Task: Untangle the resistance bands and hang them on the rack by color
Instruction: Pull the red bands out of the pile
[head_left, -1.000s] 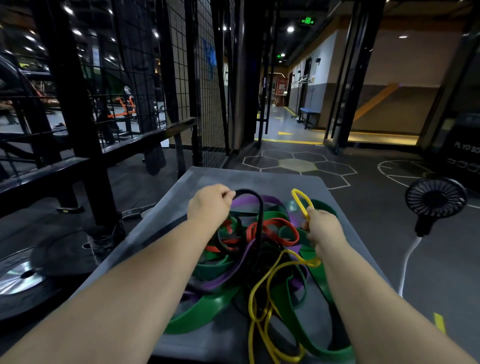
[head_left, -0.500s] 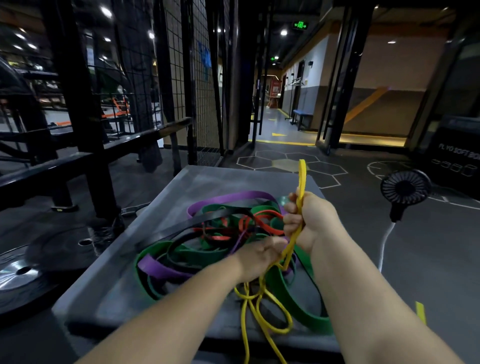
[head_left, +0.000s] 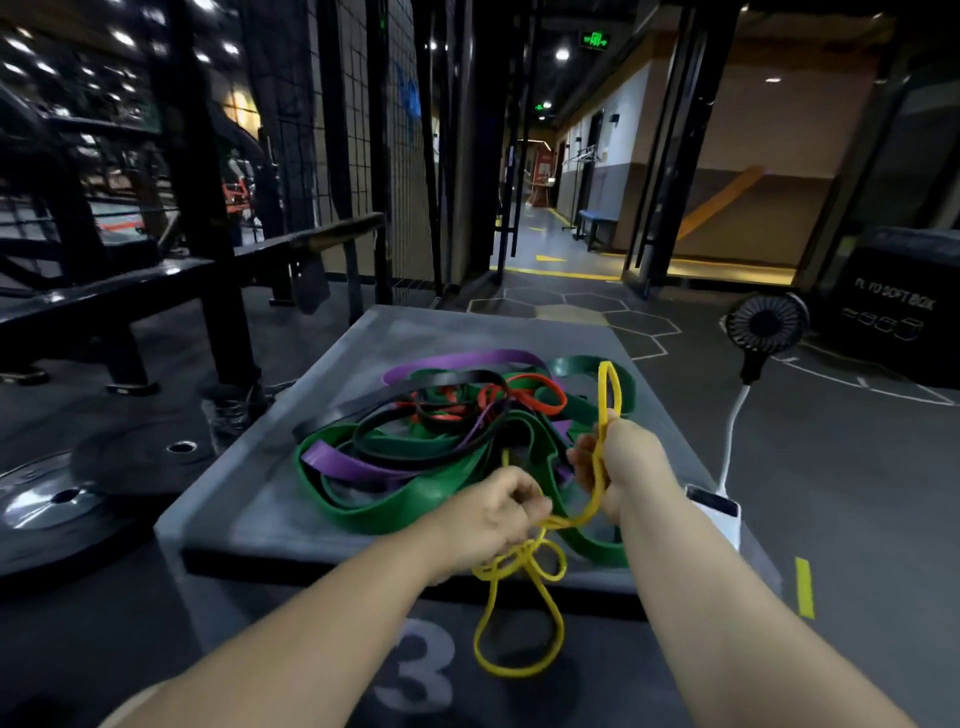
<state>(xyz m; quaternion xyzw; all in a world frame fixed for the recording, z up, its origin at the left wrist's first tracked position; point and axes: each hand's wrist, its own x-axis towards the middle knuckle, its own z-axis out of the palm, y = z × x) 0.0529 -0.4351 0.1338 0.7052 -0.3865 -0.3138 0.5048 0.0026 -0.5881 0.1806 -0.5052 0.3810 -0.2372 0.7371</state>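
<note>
Gripping the yellow band (head_left: 602, 470), both hands hold it beside the tangle (head_left: 441, 441).

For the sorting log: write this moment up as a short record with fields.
left hand: pinches the yellow band at the near edge of the grey box
right hand: grips the same band, one loop standing above the fist
yellow band: lower loops hang over the box front
pile: green, purple, black and orange bands tangled on the box top
rack: no bands seen hung
</note>
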